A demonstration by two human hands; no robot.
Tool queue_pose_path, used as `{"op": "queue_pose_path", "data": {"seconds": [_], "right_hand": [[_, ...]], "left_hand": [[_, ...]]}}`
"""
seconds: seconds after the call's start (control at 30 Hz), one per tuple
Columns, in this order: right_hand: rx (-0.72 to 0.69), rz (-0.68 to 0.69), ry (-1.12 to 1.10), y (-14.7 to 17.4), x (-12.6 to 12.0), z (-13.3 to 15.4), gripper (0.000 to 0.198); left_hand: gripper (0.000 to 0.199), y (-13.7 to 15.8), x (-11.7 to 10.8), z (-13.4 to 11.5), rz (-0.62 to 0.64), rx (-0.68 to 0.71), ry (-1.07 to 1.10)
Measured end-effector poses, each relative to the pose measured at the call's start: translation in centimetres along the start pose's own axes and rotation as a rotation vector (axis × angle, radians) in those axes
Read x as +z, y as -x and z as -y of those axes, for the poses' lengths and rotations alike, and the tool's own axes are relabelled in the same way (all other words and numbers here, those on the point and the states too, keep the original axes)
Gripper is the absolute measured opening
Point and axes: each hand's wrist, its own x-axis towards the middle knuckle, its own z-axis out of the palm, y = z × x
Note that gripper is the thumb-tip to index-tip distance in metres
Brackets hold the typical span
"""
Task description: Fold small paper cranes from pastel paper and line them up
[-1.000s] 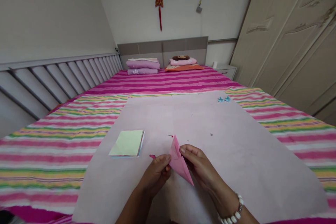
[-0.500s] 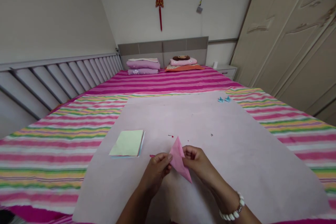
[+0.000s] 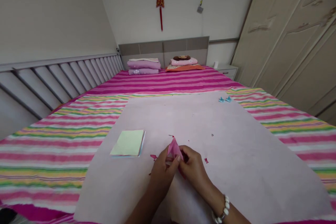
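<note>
Both hands meet around a pink folded paper (image 3: 173,148) above the pale sheet. My left hand (image 3: 163,168) grips its left side, with the thumb pressed over the front near the middle. My right hand (image 3: 193,165) has its fingers curled on the paper's right side and lower edge. A pointed tip stands up between the hands, and most of the lower part is hidden by fingers. To the left lies a stack of square paper (image 3: 128,142), pale green on top. Two small blue folded paper pieces (image 3: 225,99) sit at the sheet's far right corner.
The large pale sheet (image 3: 236,168) covers the middle of a striped bed (image 3: 52,154). Small red marks or scraps (image 3: 153,157) show near my hands. Folded bedding (image 3: 144,65) is stacked by the headboard (image 3: 183,45). A slatted rail (image 3: 65,77) runs along the left.
My hands have come closer together. The pink paper, earlier a wide, flat triangle, has turned and is now largely covered by my fingers, its left edge opened somewhat.
</note>
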Motion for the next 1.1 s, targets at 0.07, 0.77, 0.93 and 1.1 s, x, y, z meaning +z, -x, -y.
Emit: {"op": "queue_pose_path", "data": {"seconds": [0.07, 0.77, 0.93, 1.1], "right_hand": [[-0.008, 0.003, 0.026, 0.1, 0.2, -0.2, 0.024], [0.169, -0.043, 0.066, -0.8, 1.1, -2.9, 0.027], [0.208, -0.069, -0.064, -1.0, 0.9, -3.5, 0.027], [0.289, -0.105, -0.204, -1.3, 0.5, -4.6, 0.024]], "left_hand": [[0.035, 0.0, 0.1, 0.1, 0.007, 0.013, -0.016], [0.030, -1.5, 0.5, 2.7, -0.095, 0.082, -0.196], [0.031, -1.8, 0.5, 3.6, -0.084, 0.077, -0.088], [0.028, -2.2, 0.0, 4.4, -0.095, -0.070, 0.125]]}}
